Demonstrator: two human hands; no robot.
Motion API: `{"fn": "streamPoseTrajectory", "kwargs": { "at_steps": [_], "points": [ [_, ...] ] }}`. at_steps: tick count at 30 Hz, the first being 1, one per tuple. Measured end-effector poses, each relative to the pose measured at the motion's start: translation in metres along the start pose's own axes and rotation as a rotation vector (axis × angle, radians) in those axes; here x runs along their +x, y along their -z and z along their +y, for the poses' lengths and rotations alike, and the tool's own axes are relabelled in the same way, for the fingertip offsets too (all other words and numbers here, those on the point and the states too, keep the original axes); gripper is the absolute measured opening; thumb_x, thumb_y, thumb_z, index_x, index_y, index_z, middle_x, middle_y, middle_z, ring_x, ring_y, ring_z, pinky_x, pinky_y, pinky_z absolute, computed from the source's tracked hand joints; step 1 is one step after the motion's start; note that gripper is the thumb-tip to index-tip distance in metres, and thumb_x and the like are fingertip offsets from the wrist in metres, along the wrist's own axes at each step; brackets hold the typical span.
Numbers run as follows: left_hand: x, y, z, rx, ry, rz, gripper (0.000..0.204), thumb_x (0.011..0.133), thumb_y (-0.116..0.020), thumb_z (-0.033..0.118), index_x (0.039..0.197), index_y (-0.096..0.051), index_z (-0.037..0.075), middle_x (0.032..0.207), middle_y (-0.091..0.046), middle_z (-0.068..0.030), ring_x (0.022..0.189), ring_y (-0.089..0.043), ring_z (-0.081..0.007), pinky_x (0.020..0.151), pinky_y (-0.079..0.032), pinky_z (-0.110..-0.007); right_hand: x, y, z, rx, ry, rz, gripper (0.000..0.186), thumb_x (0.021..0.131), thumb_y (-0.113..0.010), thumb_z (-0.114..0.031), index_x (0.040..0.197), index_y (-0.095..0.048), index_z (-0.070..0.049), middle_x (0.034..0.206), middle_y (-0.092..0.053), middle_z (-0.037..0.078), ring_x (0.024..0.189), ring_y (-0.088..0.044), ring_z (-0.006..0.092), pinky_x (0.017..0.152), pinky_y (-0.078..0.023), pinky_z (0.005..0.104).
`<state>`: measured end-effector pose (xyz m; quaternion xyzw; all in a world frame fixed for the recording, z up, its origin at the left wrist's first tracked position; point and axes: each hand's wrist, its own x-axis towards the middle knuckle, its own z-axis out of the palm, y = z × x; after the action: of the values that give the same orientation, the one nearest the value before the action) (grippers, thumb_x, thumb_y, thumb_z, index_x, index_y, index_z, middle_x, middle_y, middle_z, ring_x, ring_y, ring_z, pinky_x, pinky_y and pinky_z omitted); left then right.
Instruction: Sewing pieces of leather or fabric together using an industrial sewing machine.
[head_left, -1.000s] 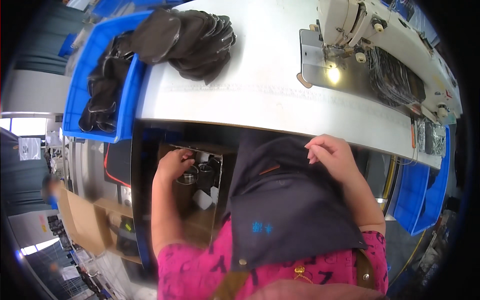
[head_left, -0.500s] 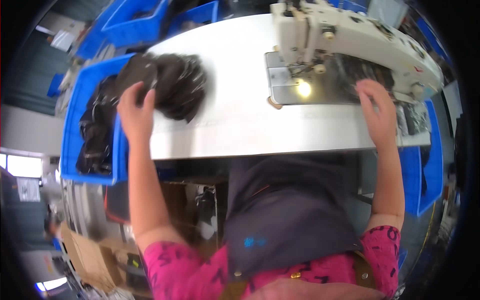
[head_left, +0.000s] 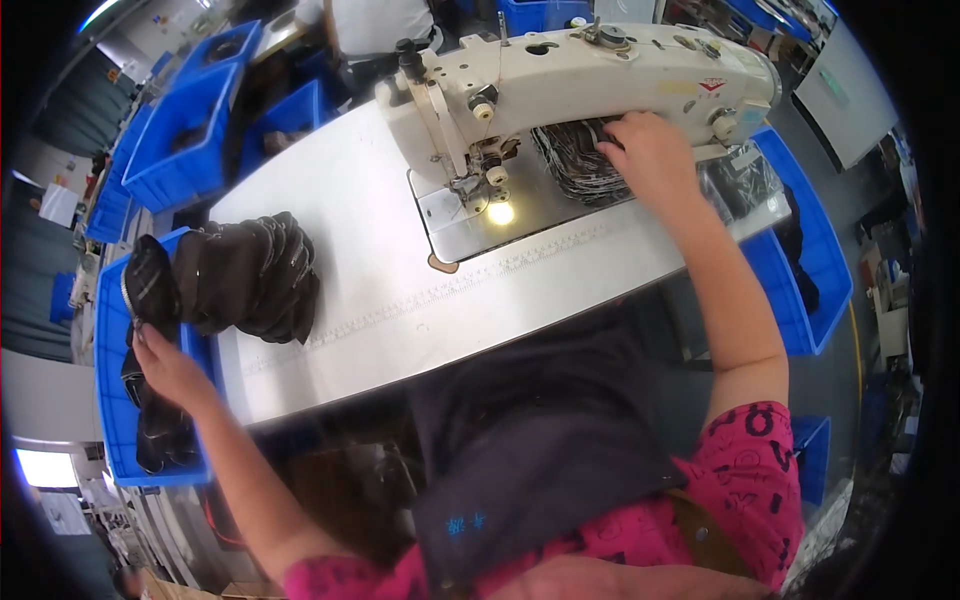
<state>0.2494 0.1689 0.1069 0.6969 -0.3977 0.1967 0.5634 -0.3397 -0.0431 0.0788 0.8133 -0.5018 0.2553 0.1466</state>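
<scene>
At the far left, my left hand (head_left: 168,370) pinches the lower edge of a dark fabric piece (head_left: 150,280) with a light seam along one side. Beside it, a row of folded dark fabric pieces (head_left: 250,275) rests on the white sewing table (head_left: 370,290). My right hand (head_left: 650,155) reaches under the arm of a cream sewing machine (head_left: 580,80). Its thumb and fingers close on the edge of a stack of dark fabric pieces (head_left: 580,165); the exact grip is partly hidden. The machine's lamp lights the metal plate (head_left: 455,225) by the needle.
A blue bin (head_left: 108,375) with more dark fabric stands against the table's left end. Another blue bin (head_left: 832,290) is at the right end, near a clear plastic bag (head_left: 740,185). More blue bins (head_left: 180,150) and a person in white (head_left: 380,25) are beyond the table.
My left hand has gone from beside the fabric row to a single piece at its left end. My right hand has moved under the machine arm onto the stack. The view has turned.
</scene>
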Motion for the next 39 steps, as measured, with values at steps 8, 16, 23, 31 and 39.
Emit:
{"fn": "streamPoseTrajectory", "kwargs": {
  "at_steps": [8, 16, 23, 31, 39],
  "points": [
    [-0.105, -0.016, 0.085, -0.095, -0.534, -0.314, 0.033, 0.099, -0.049, -0.002, 0.129, -0.063, -0.005, 0.138, -0.063, -0.0204, 0.13, -0.059, -0.0341, 0.109, -0.047, -0.041, -0.008, -0.005, -0.004, 0.015, -0.058, 0.211, 0.004, 0.085, -0.068, -0.011, 0.087, -0.069, -0.008, 0.087, -0.068, 0.007, 0.087, -0.067, 0.0293, 0.074, -0.055, 0.0436],
    [-0.22, -0.021, 0.084, 0.041, -0.535, -0.889, 0.046, 0.074, -0.077, 0.008, 0.119, -0.074, 0.012, 0.138, -0.063, -0.0114, 0.131, -0.057, -0.0351, 0.102, -0.048, -0.047, -0.077, 0.029, -0.103, 0.321, 0.298, 0.229, 0.018, 0.072, -0.072, -0.007, 0.088, -0.066, -0.008, 0.088, -0.063, 0.006, 0.079, -0.06, 0.0288, 0.069, -0.049, 0.0435],
    [-0.217, -0.034, 0.087, -0.09, -0.386, -0.832, 0.049, 0.081, -0.083, 0.029, 0.124, -0.07, 0.008, 0.138, -0.062, -0.0147, 0.127, -0.058, -0.0376, 0.104, -0.047, -0.047, -0.109, -0.043, -0.145, 0.417, 0.354, -0.215, 0.039, 0.087, -0.071, -0.013, 0.125, -0.064, -0.005, 0.138, -0.059, 0.013, 0.134, -0.052, 0.0324, 0.111, -0.042, 0.0487],
    [-0.184, -0.103, 0.105, 0.065, -0.479, -0.748, 0.041, 0.086, -0.079, 0.018, 0.124, -0.069, 0.009, 0.13, -0.064, -0.0144, 0.118, -0.06, -0.0364, 0.098, -0.05, -0.043, -0.069, -0.082, -0.176, 0.494, 0.381, -0.209, 0.037, 0.095, -0.065, -0.014, 0.131, -0.064, -0.005, 0.143, -0.059, 0.013, 0.14, -0.049, 0.0313, 0.116, -0.039, 0.0502],
    [-0.192, -0.08, 0.072, 0.084, 0.081, -0.937, 0.018, 0.094, -0.072, 0.019, 0.102, -0.069, 0.004, 0.093, -0.067, -0.0133, 0.09, -0.063, -0.032, 0.083, -0.051, -0.041, -0.075, -0.072, -0.183, 0.674, 0.303, -0.22, 0.04, 0.097, -0.064, -0.018, 0.135, -0.062, -0.005, 0.145, -0.057, 0.015, 0.139, -0.049, 0.0339, 0.116, -0.038, 0.0494]
  ]
}}
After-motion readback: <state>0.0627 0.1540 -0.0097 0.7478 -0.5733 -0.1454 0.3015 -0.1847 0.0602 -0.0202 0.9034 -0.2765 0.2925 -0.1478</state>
